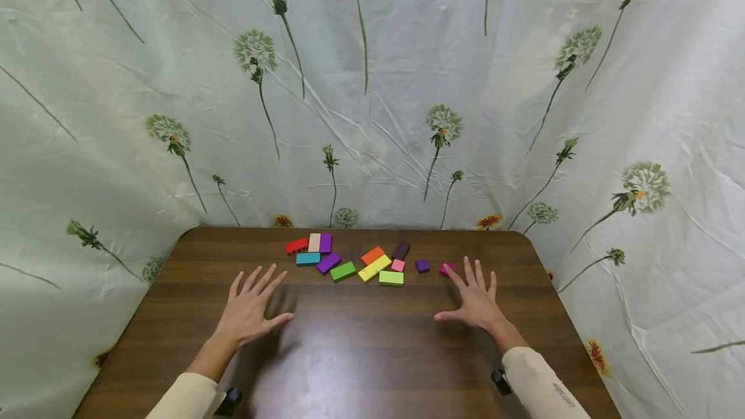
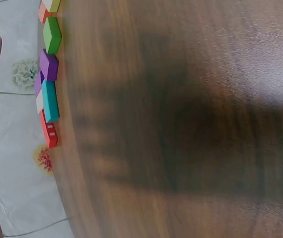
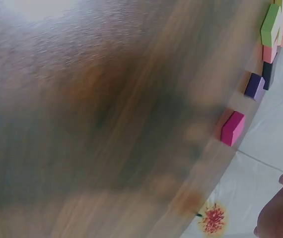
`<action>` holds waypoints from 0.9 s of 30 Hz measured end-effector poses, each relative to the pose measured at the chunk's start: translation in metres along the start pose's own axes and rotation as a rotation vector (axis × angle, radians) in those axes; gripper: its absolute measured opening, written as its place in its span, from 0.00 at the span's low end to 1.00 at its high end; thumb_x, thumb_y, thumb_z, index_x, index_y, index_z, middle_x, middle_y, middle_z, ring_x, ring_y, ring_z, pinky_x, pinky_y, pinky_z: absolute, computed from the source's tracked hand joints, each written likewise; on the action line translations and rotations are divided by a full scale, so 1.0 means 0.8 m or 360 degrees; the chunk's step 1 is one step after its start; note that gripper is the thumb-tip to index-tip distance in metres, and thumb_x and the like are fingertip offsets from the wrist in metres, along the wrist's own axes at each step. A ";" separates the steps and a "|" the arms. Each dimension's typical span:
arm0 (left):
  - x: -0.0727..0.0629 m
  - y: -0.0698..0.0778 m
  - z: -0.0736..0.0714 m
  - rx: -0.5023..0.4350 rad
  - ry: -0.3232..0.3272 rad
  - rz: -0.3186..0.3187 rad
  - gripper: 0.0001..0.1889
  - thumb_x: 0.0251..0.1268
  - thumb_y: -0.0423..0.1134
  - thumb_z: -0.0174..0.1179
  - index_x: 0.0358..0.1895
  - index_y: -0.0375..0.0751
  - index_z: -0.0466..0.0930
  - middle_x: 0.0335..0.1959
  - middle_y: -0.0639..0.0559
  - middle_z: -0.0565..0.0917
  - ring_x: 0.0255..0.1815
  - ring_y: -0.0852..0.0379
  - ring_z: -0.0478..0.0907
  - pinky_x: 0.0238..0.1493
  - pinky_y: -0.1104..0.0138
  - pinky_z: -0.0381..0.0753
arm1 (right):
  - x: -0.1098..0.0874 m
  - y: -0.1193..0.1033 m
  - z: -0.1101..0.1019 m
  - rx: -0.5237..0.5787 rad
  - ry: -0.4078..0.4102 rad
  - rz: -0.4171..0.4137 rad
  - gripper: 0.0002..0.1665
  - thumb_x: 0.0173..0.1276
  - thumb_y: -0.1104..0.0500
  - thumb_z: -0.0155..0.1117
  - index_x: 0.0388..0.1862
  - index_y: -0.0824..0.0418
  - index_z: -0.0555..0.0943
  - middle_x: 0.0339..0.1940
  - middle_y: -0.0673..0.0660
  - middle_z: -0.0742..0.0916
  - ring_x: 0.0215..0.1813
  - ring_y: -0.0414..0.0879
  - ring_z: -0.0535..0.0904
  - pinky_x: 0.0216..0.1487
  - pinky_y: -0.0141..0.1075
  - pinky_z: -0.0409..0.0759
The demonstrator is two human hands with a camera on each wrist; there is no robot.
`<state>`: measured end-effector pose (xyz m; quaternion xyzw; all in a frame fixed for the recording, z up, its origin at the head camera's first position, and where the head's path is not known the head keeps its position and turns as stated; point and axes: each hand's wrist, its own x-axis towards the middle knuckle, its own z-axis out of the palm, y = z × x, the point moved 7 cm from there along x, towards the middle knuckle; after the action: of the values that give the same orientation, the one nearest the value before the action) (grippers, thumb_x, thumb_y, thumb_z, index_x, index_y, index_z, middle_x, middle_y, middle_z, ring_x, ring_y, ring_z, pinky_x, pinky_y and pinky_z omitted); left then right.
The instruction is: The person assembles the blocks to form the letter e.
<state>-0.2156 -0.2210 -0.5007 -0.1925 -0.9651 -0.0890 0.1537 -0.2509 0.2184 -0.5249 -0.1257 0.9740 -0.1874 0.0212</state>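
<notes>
My left hand (image 1: 247, 309) is held above the table with fingers spread and nothing in it. Beyond its fingertips lie a red block (image 1: 297, 246), a teal block (image 1: 308, 259), a beige block (image 1: 314, 242), two purple blocks (image 1: 328, 263) and a green block (image 1: 343, 271). My right hand (image 1: 477, 302) also hovers with spread fingers, holding nothing. Its index finger partly hides a magenta block (image 3: 232, 128). Left of that sit a small dark purple block (image 1: 422, 266), a pink block (image 1: 398, 265), a lime block (image 1: 391, 279), a yellow block (image 1: 374, 268), an orange block (image 1: 372, 255) and a dark brown block (image 1: 401, 250).
The blocks lie along the far side of a brown wooden table (image 1: 349, 354). Behind it and at both sides hangs a pale curtain (image 1: 384, 167) printed with dandelions. Shadows of the hands fall on the tabletop.
</notes>
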 end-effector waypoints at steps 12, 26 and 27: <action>0.044 0.012 0.019 -0.0212 0.0001 -0.0045 0.42 0.51 0.61 0.65 0.66 0.40 0.70 0.69 0.40 0.67 0.65 0.37 0.64 0.61 0.41 0.56 | 0.042 -0.032 0.004 0.0117 0.0034 -0.0135 0.62 0.42 0.34 0.77 0.74 0.54 0.63 0.76 0.70 0.55 0.75 0.70 0.45 0.65 0.69 0.38; 0.093 0.037 0.056 -0.0478 -0.0097 -0.0032 0.37 0.52 0.52 0.70 0.65 0.41 0.71 0.65 0.35 0.69 0.65 0.35 0.64 0.59 0.39 0.62 | 0.098 -0.089 0.011 0.0130 -0.0018 -0.0323 0.37 0.57 0.50 0.73 0.65 0.57 0.74 0.68 0.66 0.70 0.70 0.64 0.60 0.62 0.63 0.54; 0.097 0.039 0.059 -0.0492 -0.0107 -0.0027 0.36 0.52 0.51 0.70 0.65 0.41 0.72 0.65 0.35 0.69 0.64 0.36 0.64 0.59 0.40 0.62 | 0.102 -0.092 0.012 0.0128 -0.0027 -0.0334 0.36 0.58 0.51 0.73 0.64 0.57 0.74 0.67 0.65 0.71 0.69 0.63 0.61 0.62 0.62 0.55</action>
<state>-0.2834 -0.1552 -0.5158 -0.2085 -0.9461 -0.2312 0.0891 -0.3114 0.1282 -0.5058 -0.2278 0.9469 -0.2265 0.0148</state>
